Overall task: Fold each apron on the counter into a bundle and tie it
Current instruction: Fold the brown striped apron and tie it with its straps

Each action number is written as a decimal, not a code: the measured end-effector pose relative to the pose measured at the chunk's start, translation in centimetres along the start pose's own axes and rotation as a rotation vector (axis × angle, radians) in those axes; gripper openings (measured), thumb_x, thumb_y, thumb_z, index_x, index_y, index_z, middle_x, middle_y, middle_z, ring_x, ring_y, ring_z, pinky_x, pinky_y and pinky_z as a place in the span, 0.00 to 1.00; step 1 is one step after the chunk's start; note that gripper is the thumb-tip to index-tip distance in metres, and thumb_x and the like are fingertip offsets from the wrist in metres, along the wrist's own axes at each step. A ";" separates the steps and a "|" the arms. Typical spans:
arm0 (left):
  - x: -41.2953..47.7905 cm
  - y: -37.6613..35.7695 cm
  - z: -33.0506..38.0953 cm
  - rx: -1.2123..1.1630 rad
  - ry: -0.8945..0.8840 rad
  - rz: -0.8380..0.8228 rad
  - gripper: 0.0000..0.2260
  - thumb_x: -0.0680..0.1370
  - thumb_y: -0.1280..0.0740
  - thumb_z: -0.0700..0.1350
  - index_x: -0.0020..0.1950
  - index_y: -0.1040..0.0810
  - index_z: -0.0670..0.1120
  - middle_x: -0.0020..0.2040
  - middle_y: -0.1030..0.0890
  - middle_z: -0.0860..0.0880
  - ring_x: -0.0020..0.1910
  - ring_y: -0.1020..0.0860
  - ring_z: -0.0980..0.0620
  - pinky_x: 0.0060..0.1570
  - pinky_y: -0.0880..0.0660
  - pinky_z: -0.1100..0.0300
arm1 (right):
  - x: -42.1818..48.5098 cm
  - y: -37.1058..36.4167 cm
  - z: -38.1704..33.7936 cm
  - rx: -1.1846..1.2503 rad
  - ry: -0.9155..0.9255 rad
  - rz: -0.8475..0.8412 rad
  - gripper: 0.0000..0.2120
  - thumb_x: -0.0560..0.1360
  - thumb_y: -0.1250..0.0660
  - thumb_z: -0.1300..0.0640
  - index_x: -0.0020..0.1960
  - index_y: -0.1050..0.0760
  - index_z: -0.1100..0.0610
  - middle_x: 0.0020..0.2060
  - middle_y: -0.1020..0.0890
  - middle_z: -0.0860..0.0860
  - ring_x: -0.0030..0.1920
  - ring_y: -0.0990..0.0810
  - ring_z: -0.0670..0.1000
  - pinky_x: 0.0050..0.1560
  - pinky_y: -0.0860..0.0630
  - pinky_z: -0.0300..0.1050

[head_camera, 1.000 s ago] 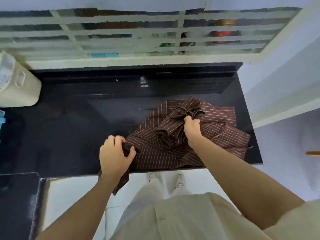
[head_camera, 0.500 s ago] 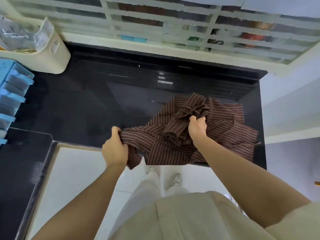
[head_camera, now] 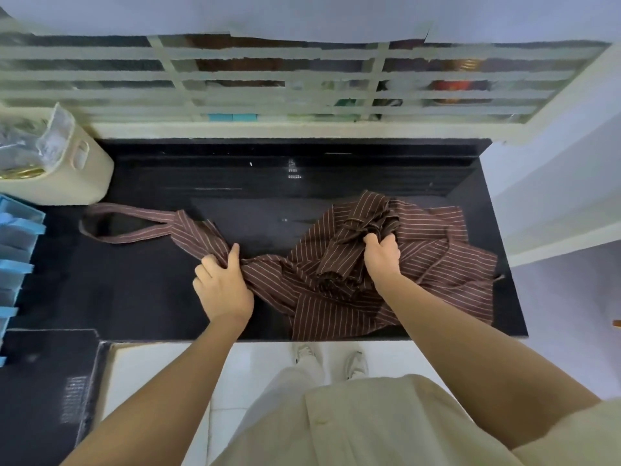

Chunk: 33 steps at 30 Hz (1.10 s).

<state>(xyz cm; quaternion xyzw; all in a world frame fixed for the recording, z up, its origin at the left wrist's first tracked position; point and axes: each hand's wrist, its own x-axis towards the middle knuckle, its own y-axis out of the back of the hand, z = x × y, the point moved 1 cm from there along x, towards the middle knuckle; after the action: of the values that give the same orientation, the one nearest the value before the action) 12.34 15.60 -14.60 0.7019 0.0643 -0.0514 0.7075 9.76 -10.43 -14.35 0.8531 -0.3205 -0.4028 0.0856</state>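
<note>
Soft striped apron sprawled over the right half of the black tabletop, neck loop trailing off left.

Looks light and floppy, so I'd grab bunched fabric, not edges. Left hand comes in low, fingers pinching a gathered fold mid-counter; right hand reaches farther, fist closed on the tied bundle sitting on top.
</note>
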 end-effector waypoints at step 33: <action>-14.3 8.4 9.9 -1.822 0.284 -0.653 0.15 0.78 0.35 0.53 0.61 0.22 0.46 0.54 0.16 0.44 0.54 0.18 0.44 0.51 0.21 0.49 | -11.7 11.1 1.1 -0.077 0.189 -0.835 0.19 0.78 0.33 0.53 0.67 0.27 0.58 0.58 0.18 0.53 0.59 0.20 0.53 0.66 0.27 0.52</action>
<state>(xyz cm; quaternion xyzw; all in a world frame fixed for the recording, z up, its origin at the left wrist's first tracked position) -0.16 5.50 -3.88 -0.1659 0.3554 -0.0904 0.9154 -1.89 -11.70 -3.21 0.9389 0.0768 -0.3346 -0.0240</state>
